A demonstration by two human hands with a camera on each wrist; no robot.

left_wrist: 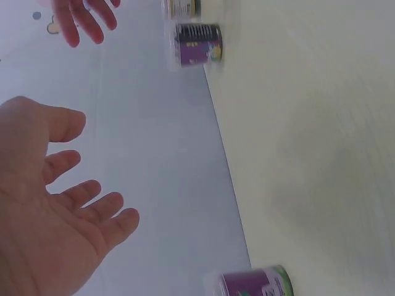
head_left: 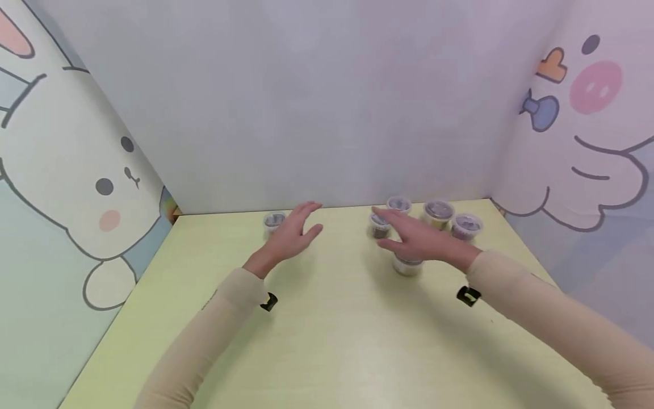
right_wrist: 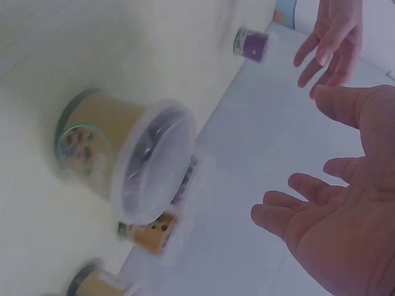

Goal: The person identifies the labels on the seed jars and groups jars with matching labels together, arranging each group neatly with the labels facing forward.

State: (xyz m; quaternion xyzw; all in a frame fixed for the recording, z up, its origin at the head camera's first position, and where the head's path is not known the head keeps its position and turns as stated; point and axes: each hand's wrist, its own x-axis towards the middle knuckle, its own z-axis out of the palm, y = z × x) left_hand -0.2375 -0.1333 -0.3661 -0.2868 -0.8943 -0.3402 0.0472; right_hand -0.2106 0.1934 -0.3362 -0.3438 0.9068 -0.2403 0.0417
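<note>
My left hand [head_left: 290,234] hovers over the table with its fingers loosely extended and nothing in its grasp. A small lidded tub [head_left: 273,219] stands just beyond it, partly hidden by the hand; the left wrist view shows its purple label. My right hand [head_left: 416,236] is also raised, with thumb and fingers apart and the palm free. Below it stands a clear-lidded tub [head_left: 407,268], whose tan side [right_wrist: 102,139] shows in the right wrist view. Near the right fingertips is a darker lidded tub [head_left: 380,228].
More lidded tubs stand at the back right: a tub by the wall [head_left: 398,204], a yellowish one [head_left: 438,212] and a purplish one [head_left: 466,226]. The pale yellow table [head_left: 327,341] meets a whitish back wall [head_left: 327,113]. Cartoon-printed panels flank both sides.
</note>
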